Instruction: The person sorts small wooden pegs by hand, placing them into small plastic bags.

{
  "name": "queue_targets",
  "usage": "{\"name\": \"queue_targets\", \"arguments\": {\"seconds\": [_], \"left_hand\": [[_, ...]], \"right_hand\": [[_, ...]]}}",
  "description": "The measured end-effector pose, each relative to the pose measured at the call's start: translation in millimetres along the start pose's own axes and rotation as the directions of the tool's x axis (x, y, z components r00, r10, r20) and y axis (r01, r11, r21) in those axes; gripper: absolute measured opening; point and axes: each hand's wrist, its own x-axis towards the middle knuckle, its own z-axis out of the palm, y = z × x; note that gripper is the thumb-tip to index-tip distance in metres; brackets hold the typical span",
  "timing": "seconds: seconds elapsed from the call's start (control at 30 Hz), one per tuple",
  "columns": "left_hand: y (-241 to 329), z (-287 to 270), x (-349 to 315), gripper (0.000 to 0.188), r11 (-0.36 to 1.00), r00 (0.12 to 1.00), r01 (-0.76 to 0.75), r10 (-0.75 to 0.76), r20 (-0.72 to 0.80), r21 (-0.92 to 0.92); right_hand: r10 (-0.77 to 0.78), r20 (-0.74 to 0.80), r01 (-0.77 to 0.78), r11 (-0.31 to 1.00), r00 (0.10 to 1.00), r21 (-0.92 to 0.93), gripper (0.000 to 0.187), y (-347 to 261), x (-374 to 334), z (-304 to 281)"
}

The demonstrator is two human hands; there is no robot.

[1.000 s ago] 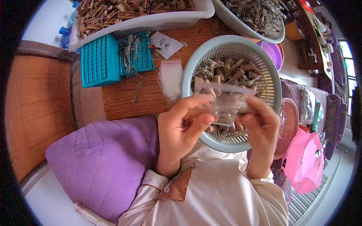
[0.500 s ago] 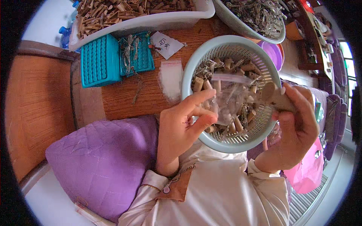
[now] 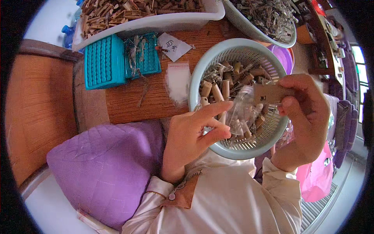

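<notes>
My left hand (image 3: pixel 198 134) holds a small clear plastic bag (image 3: pixel 238 113) between thumb and index finger. The bag hangs over a round grey-green basket (image 3: pixel 202 58) and looks transparent, with a pinkish strip by its mouth. In my right hand (image 3: pixel 306 115) is a brown tube-like piece (image 3: pixel 269 93) with a small dark square mark on its side. Its left end is at the mouth of the bag; whether it has entered, I cannot tell. Below lie several brown tubes (image 3: pixel 217 92) mixed with crumpled clear plastic.
Teal ridged trays (image 3: pixel 103 62), a white paper slip (image 3: pixel 173 46) and a stack of clear bags (image 3: pixel 178 84) rest on the wooden table (image 3: pixel 128 103). Behind stand a white tub (image 3: pixel 156 24) of brown pieces and a bin (image 3: pixel 257 29) of wrapped bundles. A purple cushion (image 3: pixel 105 167) lies left.
My right hand has turned the brown tube from end-on to side-on and brought it left, to the bag. The left hand and bag have shifted slightly right, and the bag has tilted more upright.
</notes>
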Motion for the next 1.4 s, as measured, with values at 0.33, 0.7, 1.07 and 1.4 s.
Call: {"name": "queue_targets", "arguments": {"seconds": [0.33,0.7,1.07,1.4], "left_hand": [[-0.8,1.6,0.3,0.04,0.996,1.0,0.021,-0.022,-0.001,-0.081],[4.3,-0.2,-1.0,0.045,0.997,0.999,0.029,-0.028,0.015,-0.078],[7.6,-0.5,0.4,0.04,0.998,1.0,-0.002,0.002,0.002,-0.059],[8.1,-2.2,2.3,0.017,0.998,0.993,0.055,-0.059,-0.104,-0.039]], "right_hand": [[-0.036,0.037,0.033,0.995,0.999,0.094,0.037,1.2,4.1,-5.2],[-0.319,-0.011,0.319,0.948,0.948,-0.014,0.036,10.2,5.9,-6.2],[-0.276,0.008,0.274,0.955,0.961,0.112,0.023,9.3,9.4,3.3],[-0.543,-0.189,0.552,0.834,0.818,-0.005,0.022,19.2,2.7,7.9]]}}
